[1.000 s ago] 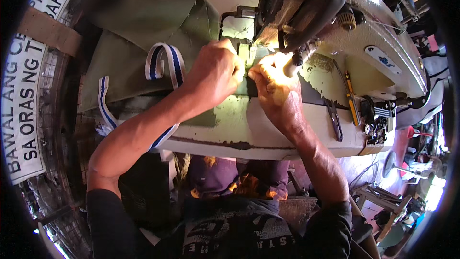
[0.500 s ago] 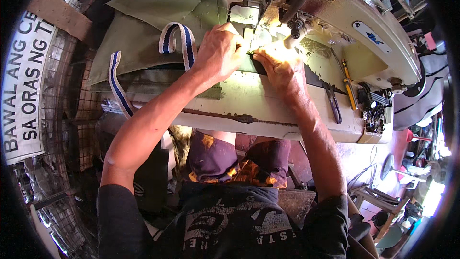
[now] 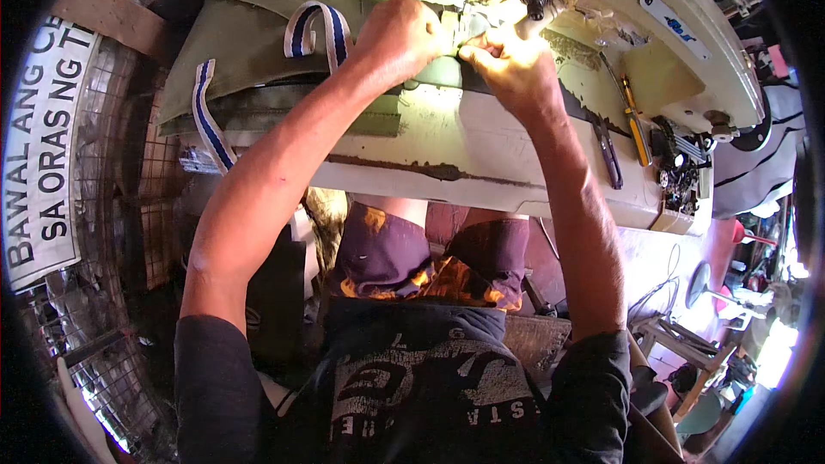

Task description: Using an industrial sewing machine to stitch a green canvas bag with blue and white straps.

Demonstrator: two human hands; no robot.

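Both hands work close under the needle area of a cream sewing machine. My left hand is closed, its fingers curled toward the presser foot; whatever they grip is hidden behind the knuckles. To its right, my right hand has thumb and forefinger pinched together in bright lamp glare, and what lies between them cannot be made out. Olive green fabric is heaped left of the machine and runs behind my left forearm. A white strap with a blue stripe loops out of it, and another striped strap end hangs farther left.
On the machine table, right of my forearm, lie a yellow screwdriver, dark thread snips and a cluster of metal parts. A wire mesh wall with a white sign stands at left.
The whole view has shifted slightly, with the table and machine higher in the picture. My right hand has moved slightly away from my left, so the gap between them is wider.
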